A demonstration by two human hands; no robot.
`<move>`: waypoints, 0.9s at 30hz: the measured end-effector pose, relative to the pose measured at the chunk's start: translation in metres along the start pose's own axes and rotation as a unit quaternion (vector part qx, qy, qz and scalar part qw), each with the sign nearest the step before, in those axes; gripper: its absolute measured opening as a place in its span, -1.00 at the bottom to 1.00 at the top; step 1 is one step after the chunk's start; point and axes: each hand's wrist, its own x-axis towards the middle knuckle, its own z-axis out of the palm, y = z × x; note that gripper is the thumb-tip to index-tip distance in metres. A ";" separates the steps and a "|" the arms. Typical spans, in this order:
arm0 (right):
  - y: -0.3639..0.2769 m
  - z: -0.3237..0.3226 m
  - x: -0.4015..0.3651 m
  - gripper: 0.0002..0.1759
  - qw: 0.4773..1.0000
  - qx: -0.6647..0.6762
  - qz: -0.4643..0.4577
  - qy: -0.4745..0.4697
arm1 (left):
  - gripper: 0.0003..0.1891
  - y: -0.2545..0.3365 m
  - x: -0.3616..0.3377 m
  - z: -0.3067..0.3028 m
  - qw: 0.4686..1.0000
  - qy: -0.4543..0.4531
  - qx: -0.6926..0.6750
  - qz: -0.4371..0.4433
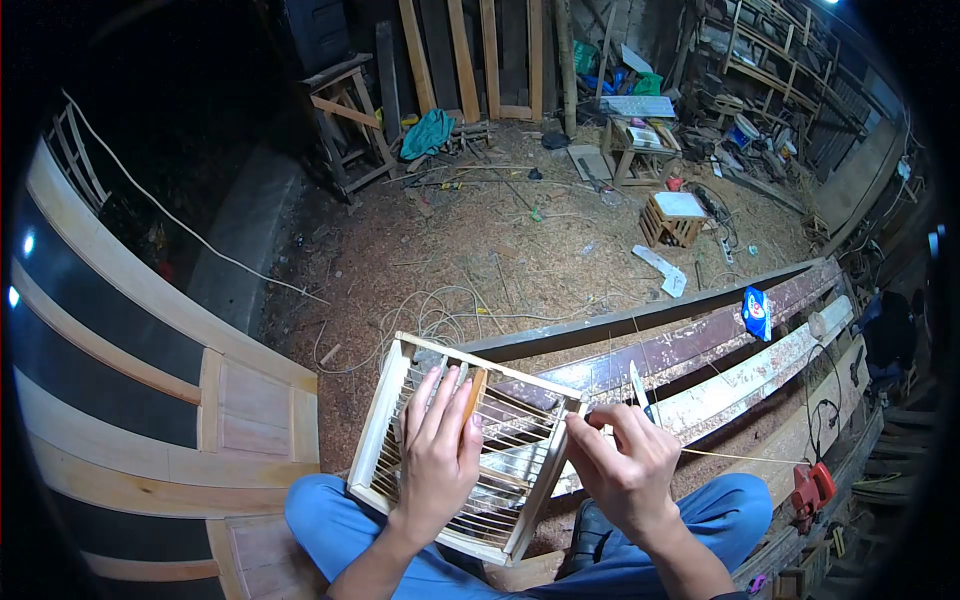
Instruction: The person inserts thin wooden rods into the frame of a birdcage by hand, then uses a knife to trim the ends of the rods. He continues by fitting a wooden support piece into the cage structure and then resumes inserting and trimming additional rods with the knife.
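Note:
A small wooden frame [374, 440] with rows of thin slats rests tilted across my lap. My left hand [440, 445] lies over it, fingers stretched out on the slats. Beside those fingers is an orange-brown strip of wood [475, 392]. At the frame's right corner, my right hand [630, 465] is closed in a pinch. A thin pale stick [740, 456] runs out to the right from that hand. Just beyond its knuckles a knife [637, 383] points its blade upward; the fingers hide the rest of its handle.
Long planks [740, 375] lie to the right, bearing a blue packet [757, 313]. A red power tool [813, 490] sits near the right edge. Wooden panels [265, 440] stand at left. Shavings and a loose cable [430, 305] cover the floor; a slatted stool [672, 220] stands beyond.

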 end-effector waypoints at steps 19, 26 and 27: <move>0.004 0.007 0.011 -0.76 0.997 0.062 0.042 -0.035 | -0.54 0.002 0.000 -0.003 1.000 0.001 -0.017 0.008; -0.006 0.013 0.014 -0.75 0.997 0.034 0.030 -0.055 | -0.54 0.006 -0.002 -0.005 0.999 -0.003 0.037 0.032; -0.005 0.013 0.015 -0.75 0.997 0.035 0.029 -0.055 | -0.54 0.006 -0.003 -0.004 0.999 -0.003 0.037 0.032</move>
